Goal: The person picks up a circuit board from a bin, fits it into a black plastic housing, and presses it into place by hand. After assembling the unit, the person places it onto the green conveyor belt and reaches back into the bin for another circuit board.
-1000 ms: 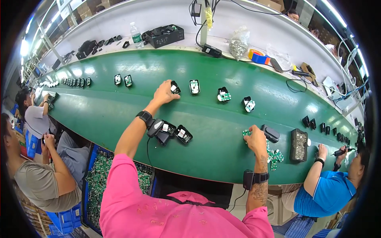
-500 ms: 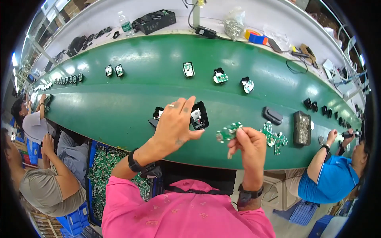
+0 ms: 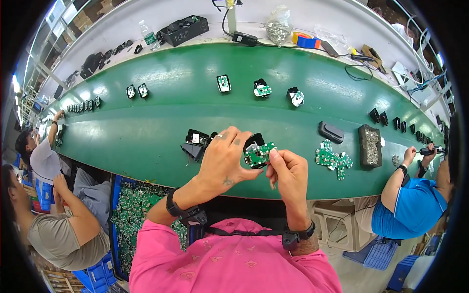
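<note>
From far off, I see the left hand [image 3: 222, 155], fingers bent around a black box [image 3: 250, 140] over the bench [image 3: 137, 127]. The box looks light, stiff and maybe slick; I'd hold its sides. The green board [image 3: 259, 155] is over the box. I think it's thin and easily hurt: edges only. The right hand [image 3: 288, 171] pinches its right end, fingertips close together.

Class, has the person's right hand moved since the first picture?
Yes, the right hand has moved left, farther from the black oblong case.
</note>
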`<action>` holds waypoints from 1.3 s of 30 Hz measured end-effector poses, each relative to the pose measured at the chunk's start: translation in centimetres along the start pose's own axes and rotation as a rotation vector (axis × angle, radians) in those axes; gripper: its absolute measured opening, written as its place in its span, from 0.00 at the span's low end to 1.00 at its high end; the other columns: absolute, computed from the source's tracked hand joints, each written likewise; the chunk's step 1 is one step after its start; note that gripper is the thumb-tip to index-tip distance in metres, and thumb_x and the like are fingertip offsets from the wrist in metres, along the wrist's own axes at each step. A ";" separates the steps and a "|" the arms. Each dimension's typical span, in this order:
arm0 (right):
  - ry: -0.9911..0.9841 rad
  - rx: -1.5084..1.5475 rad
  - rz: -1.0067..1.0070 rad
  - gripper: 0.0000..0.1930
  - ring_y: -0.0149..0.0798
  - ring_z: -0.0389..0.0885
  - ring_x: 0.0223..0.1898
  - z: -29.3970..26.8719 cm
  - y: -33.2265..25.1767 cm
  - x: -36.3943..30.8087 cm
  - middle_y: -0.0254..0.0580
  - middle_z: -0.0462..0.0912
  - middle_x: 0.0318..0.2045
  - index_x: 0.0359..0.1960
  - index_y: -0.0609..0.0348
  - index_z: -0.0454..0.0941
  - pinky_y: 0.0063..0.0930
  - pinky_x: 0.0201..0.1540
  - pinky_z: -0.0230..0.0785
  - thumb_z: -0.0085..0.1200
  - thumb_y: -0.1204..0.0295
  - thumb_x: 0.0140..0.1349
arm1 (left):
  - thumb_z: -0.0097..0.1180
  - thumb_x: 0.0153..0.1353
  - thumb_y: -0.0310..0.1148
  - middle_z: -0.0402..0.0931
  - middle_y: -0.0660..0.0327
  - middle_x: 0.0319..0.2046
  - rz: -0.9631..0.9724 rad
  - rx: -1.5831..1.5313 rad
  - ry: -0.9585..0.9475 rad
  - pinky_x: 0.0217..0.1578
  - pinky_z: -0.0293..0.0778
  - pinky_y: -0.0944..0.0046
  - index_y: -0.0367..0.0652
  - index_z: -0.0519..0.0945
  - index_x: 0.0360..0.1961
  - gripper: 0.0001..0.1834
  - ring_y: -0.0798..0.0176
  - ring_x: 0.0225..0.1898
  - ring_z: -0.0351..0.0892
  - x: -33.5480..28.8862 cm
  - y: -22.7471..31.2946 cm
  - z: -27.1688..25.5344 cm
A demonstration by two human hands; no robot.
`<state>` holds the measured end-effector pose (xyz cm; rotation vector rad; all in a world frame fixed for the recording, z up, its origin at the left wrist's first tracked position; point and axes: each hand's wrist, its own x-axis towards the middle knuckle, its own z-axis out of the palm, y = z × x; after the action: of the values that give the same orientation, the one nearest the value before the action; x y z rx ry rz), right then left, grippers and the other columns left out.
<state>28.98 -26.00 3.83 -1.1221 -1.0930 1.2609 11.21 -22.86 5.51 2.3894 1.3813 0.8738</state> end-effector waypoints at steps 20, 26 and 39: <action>0.032 -0.164 -0.127 0.08 0.24 0.76 0.20 -0.6 -0.1 -0.8 0.36 0.82 0.25 0.42 0.68 0.82 0.19 0.20 0.67 0.58 0.76 0.65 | 0.58 0.60 0.23 0.81 0.60 0.42 -0.377 -0.793 -0.072 0.32 0.74 0.72 0.41 0.73 0.61 0.26 0.76 0.32 0.76 -1.4 1.9 2.8; -0.060 0.045 -0.018 0.08 0.23 0.75 0.20 -0.9 -0.1 -0.5 0.36 0.80 0.25 0.42 0.70 0.80 0.17 0.19 0.65 0.57 0.76 0.67 | 0.60 0.53 0.23 0.83 0.59 0.42 -0.229 -0.559 0.070 0.26 0.73 0.70 0.46 0.77 0.59 0.29 0.72 0.25 0.76 -1.6 2.9 3.8; 0.005 -0.701 -0.462 0.04 0.46 0.78 0.25 -1.5 -0.7 -2.1 0.48 0.78 0.27 0.37 0.65 0.75 0.36 0.29 0.69 0.55 0.76 0.66 | 0.61 0.50 0.21 0.84 0.62 0.39 -0.216 -0.507 0.183 0.26 0.72 0.71 0.46 0.77 0.61 0.33 0.72 0.24 0.74 -2.2 3.9 2.6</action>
<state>30.56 -28.08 4.36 -1.2643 -1.7408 0.5090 14.69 -26.53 4.49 1.7854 1.2590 1.2309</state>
